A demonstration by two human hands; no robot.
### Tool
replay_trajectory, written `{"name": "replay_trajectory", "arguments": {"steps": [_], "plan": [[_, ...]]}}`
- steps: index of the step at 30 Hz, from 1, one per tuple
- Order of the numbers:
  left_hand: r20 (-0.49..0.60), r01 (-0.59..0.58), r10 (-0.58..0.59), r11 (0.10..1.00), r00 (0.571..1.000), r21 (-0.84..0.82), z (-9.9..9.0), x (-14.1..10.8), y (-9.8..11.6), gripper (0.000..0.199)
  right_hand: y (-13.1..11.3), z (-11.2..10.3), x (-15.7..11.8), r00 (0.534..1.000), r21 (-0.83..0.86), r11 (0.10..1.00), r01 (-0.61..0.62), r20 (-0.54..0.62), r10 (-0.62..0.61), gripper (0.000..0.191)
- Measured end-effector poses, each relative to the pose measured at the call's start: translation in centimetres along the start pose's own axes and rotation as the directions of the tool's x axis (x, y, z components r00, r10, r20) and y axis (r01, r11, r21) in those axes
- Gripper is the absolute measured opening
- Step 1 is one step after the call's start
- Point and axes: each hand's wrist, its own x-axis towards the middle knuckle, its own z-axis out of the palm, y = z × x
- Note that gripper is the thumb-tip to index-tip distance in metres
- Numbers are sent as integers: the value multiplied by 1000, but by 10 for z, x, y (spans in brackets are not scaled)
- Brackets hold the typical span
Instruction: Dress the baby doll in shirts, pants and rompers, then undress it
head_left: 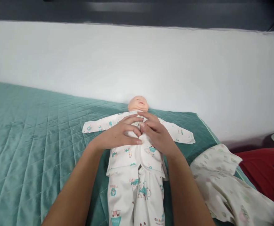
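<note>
A baby doll [138, 103] lies on its back, its head toward the wall. It wears a white printed baby shirt [125, 155] with both sleeves spread sideways, and matching trousers [120, 194]. Over the chest, my left hand [121, 130] has its thumb and index finger at the shirt's front edge, with a fold of cloth between them. My right hand [155, 130] meets it there, thumb and fingers closed on the same front opening. The fingertips hide the exact spot being held. Below the hands the shirt's front parts slightly at the hem.
The doll lies on a green quilted bedspread [45, 141] against a white wall [80, 62]. A crumpled white printed cloth [221, 179] lies to the right, near the bed's edge. Beyond it stands a red object [266, 169]. A dark ledge [137, 12] runs along the top.
</note>
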Motion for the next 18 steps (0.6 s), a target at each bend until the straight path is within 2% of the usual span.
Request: {"name": "replay_trajectory", "arguments": {"steps": [5,11,15,18], "plan": [[44,-16,19,997,999,-69,-5,-4,-3,8,-9,-2,0,993,-48,998,47,111,-42,34],[26,21,-17,989,1000,-150,-3,-5,-7,20,-16,-4,-1,979,45,995,87,178,-94,36],[-74,17,-28,990,997,-143,4,-4,-4,22,-22,-3,-3,983,128,991,43,171,-65,41],[-205,24,-87,956,975,-291,11,-7,-6,27,-20,-3,-3,996,230,973,23,84,-43,37]]}}
